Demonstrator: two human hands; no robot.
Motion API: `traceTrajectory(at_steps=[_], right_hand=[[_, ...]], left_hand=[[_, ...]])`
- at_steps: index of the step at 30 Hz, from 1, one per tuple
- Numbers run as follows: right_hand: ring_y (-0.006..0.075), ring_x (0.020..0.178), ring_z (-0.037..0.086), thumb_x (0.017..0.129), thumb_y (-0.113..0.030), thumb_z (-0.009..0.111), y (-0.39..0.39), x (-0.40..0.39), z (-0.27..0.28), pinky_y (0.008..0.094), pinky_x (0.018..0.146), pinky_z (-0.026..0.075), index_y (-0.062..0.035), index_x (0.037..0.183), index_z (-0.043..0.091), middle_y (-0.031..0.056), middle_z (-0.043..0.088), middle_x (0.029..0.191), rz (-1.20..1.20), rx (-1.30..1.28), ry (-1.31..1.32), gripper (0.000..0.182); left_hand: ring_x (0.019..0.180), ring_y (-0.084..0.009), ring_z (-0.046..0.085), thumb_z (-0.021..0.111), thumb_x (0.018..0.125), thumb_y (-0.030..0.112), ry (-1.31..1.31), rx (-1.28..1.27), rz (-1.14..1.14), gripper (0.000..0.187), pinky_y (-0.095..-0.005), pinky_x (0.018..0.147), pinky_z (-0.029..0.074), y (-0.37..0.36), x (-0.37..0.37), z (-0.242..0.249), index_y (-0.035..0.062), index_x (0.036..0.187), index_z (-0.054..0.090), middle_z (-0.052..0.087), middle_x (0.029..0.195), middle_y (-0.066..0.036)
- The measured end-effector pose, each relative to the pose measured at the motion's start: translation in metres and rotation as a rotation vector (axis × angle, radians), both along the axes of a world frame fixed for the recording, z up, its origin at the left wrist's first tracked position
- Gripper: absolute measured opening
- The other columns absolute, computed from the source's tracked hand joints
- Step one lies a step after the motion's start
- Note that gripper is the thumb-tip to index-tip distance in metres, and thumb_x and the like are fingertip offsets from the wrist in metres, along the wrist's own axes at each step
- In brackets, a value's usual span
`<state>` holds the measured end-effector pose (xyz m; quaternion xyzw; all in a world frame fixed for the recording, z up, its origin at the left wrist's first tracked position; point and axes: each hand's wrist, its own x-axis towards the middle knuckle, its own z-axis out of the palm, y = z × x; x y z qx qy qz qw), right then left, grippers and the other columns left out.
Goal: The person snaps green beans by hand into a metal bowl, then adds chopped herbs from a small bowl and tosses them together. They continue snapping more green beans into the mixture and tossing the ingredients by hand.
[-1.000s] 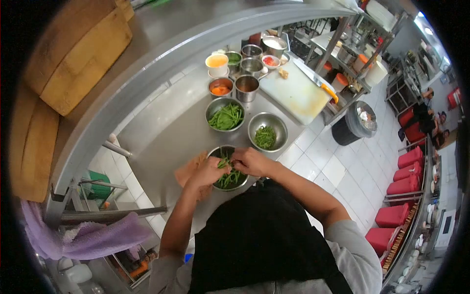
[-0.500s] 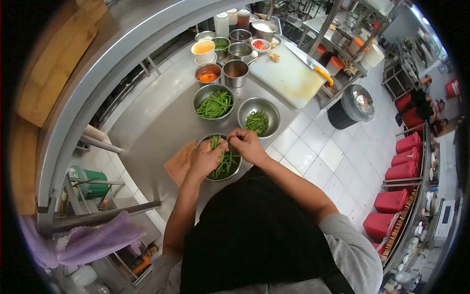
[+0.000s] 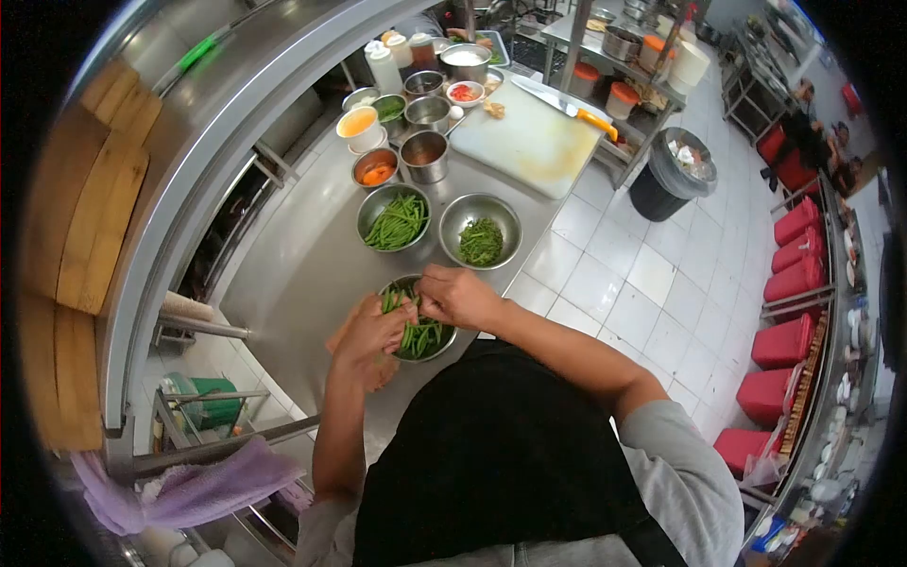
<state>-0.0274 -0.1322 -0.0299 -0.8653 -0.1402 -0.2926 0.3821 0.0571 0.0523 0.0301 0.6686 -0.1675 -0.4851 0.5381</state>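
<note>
My left hand [image 3: 373, 328] is closed around several green beans over the left side of the nearest metal bowl [image 3: 439, 352]. Close beside it, my right hand [image 3: 460, 298] is pinched at the bowl's upper right edge; what its fingertips hold is too small to make out. More cut green beans [image 3: 422, 338] lie in that bowl. Beyond it stands a bowl of long green beans [image 3: 397, 223], and to its right a bowl with small green trimmings [image 3: 481, 242]. A brown cloth [image 3: 382, 372] lies partly under my left hand.
A white cutting board [image 3: 529, 142] holds an orange-handled knife [image 3: 567, 106]. Metal containers [image 3: 424, 156] and squeeze bottles [image 3: 383, 66] stand at the table's far end. A lined trash bin [image 3: 673, 175] is on the floor at right, and a purple cloth [image 3: 222, 487] hangs at lower left.
The view has shifted, so the table items appear further left. Both hands remain over the nearest bowl, with the fingertips still close together.
</note>
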Motion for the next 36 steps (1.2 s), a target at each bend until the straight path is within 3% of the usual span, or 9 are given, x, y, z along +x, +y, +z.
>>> traceTrajectory(at_steps=[2,4,7,13,22,28,31,34,36], right_hand=[[0.0375,0.068,0.062,0.077,-0.008,0.063,-0.008,0.016,-0.018,0.0445,0.063,0.052,-0.002,0.083,0.065,0.0183,0.06,0.081,-0.202,-0.036,0.035,0.009],[0.0284,0.069,0.066,0.081,-0.013,0.061,-0.056,0.018,-0.015,0.0383,0.064,0.053,-0.0004,0.081,0.068,0.0211,0.066,0.083,-0.386,0.259,0.255,0.014],[0.0115,0.058,0.054,0.09,-0.014,0.053,-0.075,0.003,-0.008,0.028,0.054,0.045,-0.0035,0.093,0.065,0.0049,0.064,0.078,0.106,0.963,0.69,0.017],[0.0069,0.059,0.049,0.096,-0.018,0.049,-0.005,-0.026,0.014,0.0218,0.053,0.04,-0.0032,0.097,0.063,-0.0008,0.058,0.076,0.366,1.252,0.795,0.02],[0.0031,0.063,0.047,0.094,-0.015,0.059,0.015,-0.034,0.02,0.0217,0.054,0.036,-0.0031,0.095,0.064,-0.0057,0.055,0.072,0.371,1.052,0.633,0.013],[0.0026,0.064,0.046,0.09,-0.013,0.061,0.008,-0.047,0.017,0.0217,0.056,0.037,-0.0034,0.088,0.063,-0.0057,0.055,0.072,0.237,1.219,0.641,0.01],[0.003,0.064,0.045,0.089,-0.013,0.062,-0.002,-0.037,0.002,0.0223,0.057,0.038,-0.0039,0.085,0.062,-0.0058,0.054,0.072,0.052,1.092,0.444,0.01],[0.0031,0.069,0.046,0.09,-0.015,0.058,-0.033,-0.02,0.027,0.0222,0.061,0.039,-0.0035,0.086,0.061,-0.0062,0.052,0.072,-0.143,0.885,0.242,0.013],[0.0034,0.07,0.046,0.092,-0.013,0.054,-0.065,-0.013,0.051,0.0235,0.063,0.04,-0.004,0.087,0.061,-0.007,0.05,0.074,-0.079,1.018,0.254,0.013]], left_hand=[[0.039,-0.0052,0.035,0.06,0.098,0.02,0.042,-0.066,-0.013,0.023,-0.0234,0.037,0.029,0.016,0.0,0.018,0.0055,0.08,0.057,0.038,0.051,0.005],[0.04,-0.0052,0.035,0.058,0.098,0.019,0.073,-0.119,-0.019,0.021,-0.0228,0.038,0.029,0.025,-0.001,0.034,0.0053,0.083,0.057,0.038,0.052,0.005],[0.042,-0.0064,0.035,0.055,0.1,0.018,0.134,-0.268,0.407,0.016,-0.0229,0.04,0.03,0.04,-0.004,0.042,0.0038,0.093,0.056,0.039,0.056,0.004],[0.044,-0.0077,0.035,0.048,0.103,0.025,0.166,-0.565,0.414,0.024,-0.0249,0.042,0.029,0.003,-0.005,0.029,0.0026,0.098,0.052,0.038,0.059,0.003],[0.047,-0.0105,0.038,0.049,0.103,0.025,0.106,-0.537,0.468,0.024,-0.027,0.045,0.034,-0.015,-0.029,0.015,0.0016,0.099,0.054,0.041,0.061,0.0],[0.052,-0.011,0.04,0.049,0.103,0.025,0.061,-0.588,0.458,0.024,-0.0272,0.049,0.036,-0.03,-0.047,-0.001,0.0022,0.1,0.054,0.041,0.063,-0.002],[0.055,-0.0102,0.043,0.05,0.103,0.02,-0.167,-0.614,0.456,0.019,-0.0261,0.052,0.038,-0.034,-0.071,-0.011,0.0014,0.102,0.056,0.046,0.066,-0.002],[0.058,-0.0106,0.046,0.049,0.103,0.013,-0.796,-0.488,0.409,0.018,-0.0257,0.052,0.04,-0.027,-0.1,-0.027,-0.001,0.094,0.055,0.053,0.075,-0.005],[0.059,-0.0106,0.048,0.051,0.101,0.014,-0.717,-0.522,0.466,0.018,-0.0253,0.055,0.041,-0.021,-0.105,-0.022,-0.0013,0.095,0.058,0.054,0.075,-0.005]])
